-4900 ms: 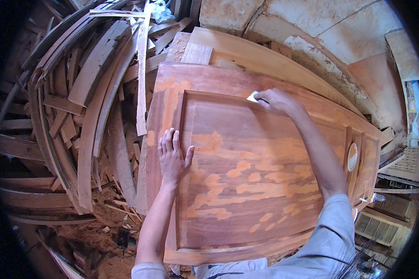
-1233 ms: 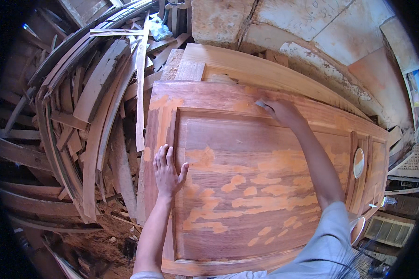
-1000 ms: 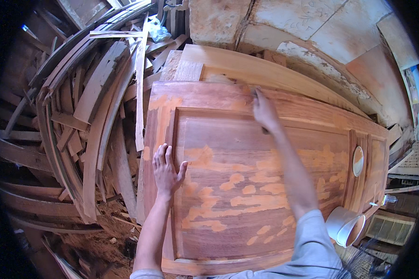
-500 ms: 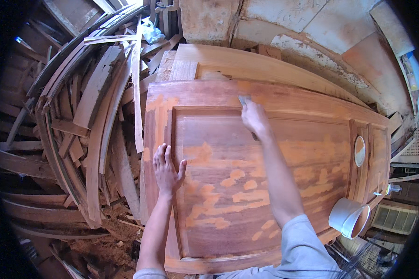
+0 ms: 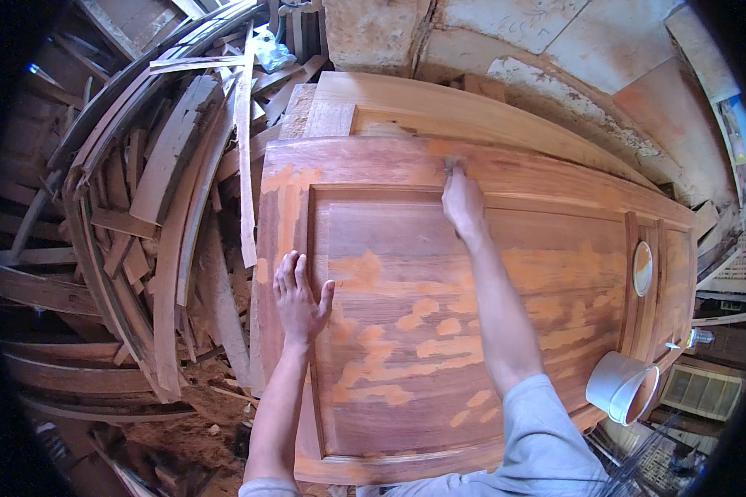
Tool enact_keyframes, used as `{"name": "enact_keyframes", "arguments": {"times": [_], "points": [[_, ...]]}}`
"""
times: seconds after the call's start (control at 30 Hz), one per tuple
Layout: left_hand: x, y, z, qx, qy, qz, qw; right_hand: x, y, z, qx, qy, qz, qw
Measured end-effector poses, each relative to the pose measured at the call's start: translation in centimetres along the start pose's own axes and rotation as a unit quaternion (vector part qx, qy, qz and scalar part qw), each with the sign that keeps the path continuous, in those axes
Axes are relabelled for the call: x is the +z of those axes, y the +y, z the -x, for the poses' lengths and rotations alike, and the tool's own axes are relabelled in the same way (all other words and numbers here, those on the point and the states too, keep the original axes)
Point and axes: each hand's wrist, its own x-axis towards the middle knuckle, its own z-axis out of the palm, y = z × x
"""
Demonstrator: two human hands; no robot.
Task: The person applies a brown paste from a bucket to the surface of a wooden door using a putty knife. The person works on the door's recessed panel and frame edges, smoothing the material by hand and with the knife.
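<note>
Work surface: a reddish-brown, panelled wooden door (image 5: 414, 422), which we saw lying lengthwise across the centre. We had our left hand (image 5: 301, 300) on its left stile (image 5: 278, 331), fingers slightly spread, thumb apart, grip released w/ nothing in it. Our right hand (image 5: 463, 201) was clenched round a flat, grey-bladed scraper (image 5: 454, 163), blade at the door's far rail (image 5: 547, 171), nr a faint orange smear; the fist hid most of the handle, so we couldn't tell its shape. Irregular orange filler patches (image 5: 452, 348) covered much of the large panel & part of the left stile. Toward the right end we noted a round, white, lid-like disc (image 5: 642, 269) w/ orange matter; at the near right edge, a white cylindrical bucket (image 5: 607, 383), though we couldn't tell if it stood on the door or beside it. A pale, unfinished wooden panel (image 5: 472, 108) showed beyond the far edge; at left, a heap of grey-brown timber offcuts (image 5: 174, 157), w/ a crumpled pale-blue plastic bag (image 5: 272, 51) at its far end.
</note>
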Motion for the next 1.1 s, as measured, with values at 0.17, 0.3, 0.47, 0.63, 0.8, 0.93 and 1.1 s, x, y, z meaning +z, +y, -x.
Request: {"name": "enact_keyframes", "arguments": {"times": [0.17,0.3,0.47,0.63,0.8,0.93,1.1], "points": [[-0.5,-0.2,0.0,-0.010,-0.003,-0.012,1.000,-3.9,-1.8,1.4,-0.037,-0.093,-0.064,0.993],[-0.2,0.3,-0.3,0.002,0.004,-0.006,1.000,-1.8,-3.1,-1.9,-0.047,0.025,-0.068,0.996],[0.0,0.4,-0.3,0.000,-0.004,-0.008,1.000,2.4,-3.3,-2.1,-0.014,0.086,-0.046,0.995],[-0.2,0.3,-0.2,-0.002,0.003,-0.006,1.000,2.1,-3.7,0.4,0.012,0.043,-0.048,0.998],[-0.5,0.0,0.0,-0.001,0.025,-0.012,1.000,-1.5,-3.9,2.2,-0.005,-0.086,-0.026,0.996],[-0.2,0.7,-0.5,0.008,0.017,0.002,1.000,-2.4,-1.9,0.1,-0.072,-0.034,-0.077,0.994],[-0.5,-0.1,-0.2,0.000,0.004,-0.006,1.000,-6.3,-3.0,-2.6,0.026,-0.135,-0.242,0.961]]}}
